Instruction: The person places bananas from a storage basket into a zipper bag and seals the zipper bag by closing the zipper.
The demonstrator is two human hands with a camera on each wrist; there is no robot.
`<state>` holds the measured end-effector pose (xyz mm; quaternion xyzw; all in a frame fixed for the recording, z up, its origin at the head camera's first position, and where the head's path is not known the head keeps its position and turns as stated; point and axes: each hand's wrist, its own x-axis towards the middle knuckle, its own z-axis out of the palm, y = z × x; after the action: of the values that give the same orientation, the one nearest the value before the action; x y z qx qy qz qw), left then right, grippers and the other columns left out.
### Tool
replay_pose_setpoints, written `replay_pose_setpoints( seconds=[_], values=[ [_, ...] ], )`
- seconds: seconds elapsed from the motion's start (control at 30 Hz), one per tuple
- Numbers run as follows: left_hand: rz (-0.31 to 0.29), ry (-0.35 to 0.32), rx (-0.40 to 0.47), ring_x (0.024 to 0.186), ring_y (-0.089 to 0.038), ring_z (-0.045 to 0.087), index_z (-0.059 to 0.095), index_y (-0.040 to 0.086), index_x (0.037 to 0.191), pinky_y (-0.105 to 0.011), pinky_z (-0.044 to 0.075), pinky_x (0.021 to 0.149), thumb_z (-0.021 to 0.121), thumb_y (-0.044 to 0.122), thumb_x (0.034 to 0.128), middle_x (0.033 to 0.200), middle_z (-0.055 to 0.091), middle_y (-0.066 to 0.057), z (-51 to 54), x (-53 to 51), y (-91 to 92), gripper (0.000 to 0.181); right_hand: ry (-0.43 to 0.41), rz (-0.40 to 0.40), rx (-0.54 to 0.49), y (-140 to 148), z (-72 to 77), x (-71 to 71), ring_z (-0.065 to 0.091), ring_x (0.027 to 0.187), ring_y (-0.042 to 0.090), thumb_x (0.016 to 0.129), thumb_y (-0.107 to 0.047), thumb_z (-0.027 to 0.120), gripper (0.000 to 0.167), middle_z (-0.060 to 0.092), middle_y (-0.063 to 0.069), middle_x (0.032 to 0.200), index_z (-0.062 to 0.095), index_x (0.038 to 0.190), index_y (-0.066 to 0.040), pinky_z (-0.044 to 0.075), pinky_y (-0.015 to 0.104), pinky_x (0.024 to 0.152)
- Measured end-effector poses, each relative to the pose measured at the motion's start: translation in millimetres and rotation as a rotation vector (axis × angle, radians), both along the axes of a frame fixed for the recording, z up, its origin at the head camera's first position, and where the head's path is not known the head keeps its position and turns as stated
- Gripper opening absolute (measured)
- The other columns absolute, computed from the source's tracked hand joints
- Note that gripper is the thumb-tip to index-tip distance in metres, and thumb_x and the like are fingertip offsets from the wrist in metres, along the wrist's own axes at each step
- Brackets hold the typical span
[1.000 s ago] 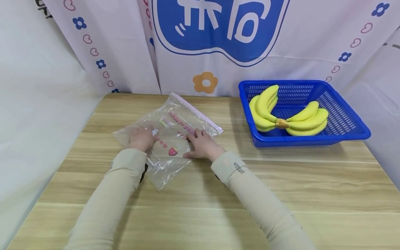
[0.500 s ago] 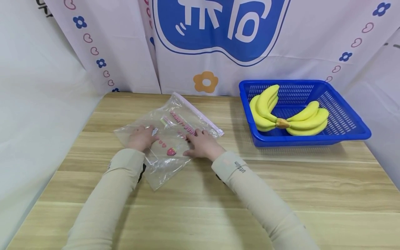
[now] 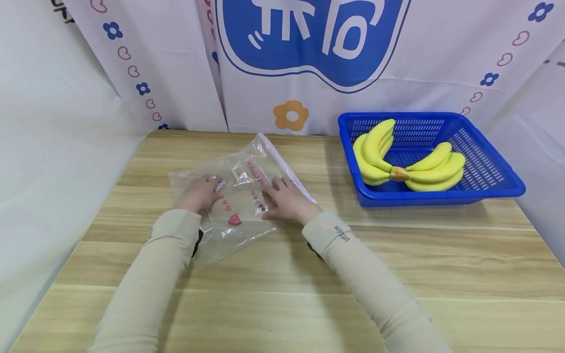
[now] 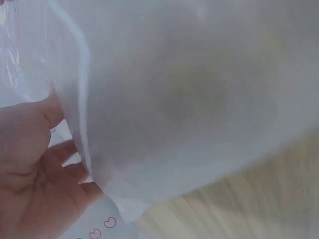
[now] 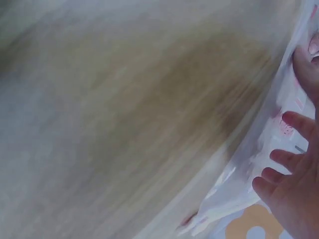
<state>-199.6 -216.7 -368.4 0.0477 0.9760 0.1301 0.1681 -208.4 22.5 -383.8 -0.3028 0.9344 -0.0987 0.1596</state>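
Note:
A clear plastic zip bag (image 3: 225, 240) with pink lettering, hearts and a strawberry print lies askew under both hands. Its pale pink slider edge (image 3: 282, 162) faces the far right. The left hand (image 3: 200, 192) touches the bag's left part with loosely bent fingers; in the left wrist view its fingertips meet the edge of the film and are partly hidden by it. On the right part rests the right hand (image 3: 289, 201), fingers spread. In the right wrist view, those fingers (image 5: 286, 159) look relaxed against the film.
A blue plastic basket (image 3: 441, 196) stands at the back right of the wooden table (image 3: 282, 314). Inside it are yellow bananas (image 3: 437, 171) joined at a brown stem. A printed white cloth (image 3: 176, 73) hangs behind the table.
The bag has turned clockwise: its far corner has moved right and its near corner left. The left hand has shifted slightly away from the body; the right hand has hardly moved.

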Motion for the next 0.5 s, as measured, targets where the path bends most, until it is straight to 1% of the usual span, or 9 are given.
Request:
replay_pose_setpoints(
  seconds=[0.1,0.17,0.27,0.4,0.5],
  values=[
    [-0.039,-0.012,-0.009,0.138,-0.054,0.020,0.026,-0.001,0.148,-0.062,0.020,0.115,0.046,0.020,0.0996,0.151,0.019,-0.035,-0.6,-2.4,-1.6,0.056,-0.035,0.005,0.001,0.8,-0.2,1.2,0.006,0.148,0.040,0.083,-0.055,0.065,0.086,0.013,0.018,0.160,0.028,0.151,-0.018,0.008,0.047,0.123],
    [-0.054,-0.024,-0.014,0.138,-0.055,0.018,0.024,-0.001,0.148,-0.062,0.018,0.115,0.045,0.019,0.0996,0.152,0.016,-0.035,-0.8,-3.2,-1.6,0.057,-0.059,0.003,0.001,1.5,0.0,1.6,0.003,0.149,0.039,0.082,-0.056,0.065,0.087,0.009,0.016,0.161,0.027,0.152,-0.020,0.004,0.048,0.123],
    [-0.070,-0.023,-0.015,0.138,-0.055,0.017,0.024,-0.002,0.148,-0.062,0.018,0.115,0.045,0.017,0.0994,0.151,0.017,-0.035,-1.8,-3.2,-1.9,0.056,-0.089,0.009,0.008,3.4,-1.0,-0.3,0.000,0.149,0.036,0.082,-0.057,0.065,0.089,0.007,0.014,0.162,0.024,0.152,-0.022,0.002,0.049,0.123],
    [-0.050,-0.031,0.005,0.139,-0.055,0.014,0.024,-0.001,0.148,-0.064,0.014,0.115,0.044,0.018,0.0998,0.152,0.014,-0.034,-2.9,-4.7,-2.2,0.056,-0.154,0.012,0.008,7.0,-1.7,-3.0,-0.003,0.150,0.035,0.082,-0.055,0.066,0.090,0.004,0.012,0.163,0.021,0.153,-0.024,0.003,0.049,0.123],
    [-0.028,-0.040,0.022,0.140,-0.055,0.009,0.024,0.000,0.149,-0.064,0.010,0.116,0.044,0.020,0.1002,0.153,0.010,-0.034,-4.1,-6.3,-3.2,0.056,-0.209,-0.002,0.019,8.7,-0.1,-1.8,-0.006,0.150,0.033,0.082,-0.055,0.067,0.092,-0.001,0.009,0.163,0.016,0.154,-0.027,0.005,0.049,0.123]
  ],
)
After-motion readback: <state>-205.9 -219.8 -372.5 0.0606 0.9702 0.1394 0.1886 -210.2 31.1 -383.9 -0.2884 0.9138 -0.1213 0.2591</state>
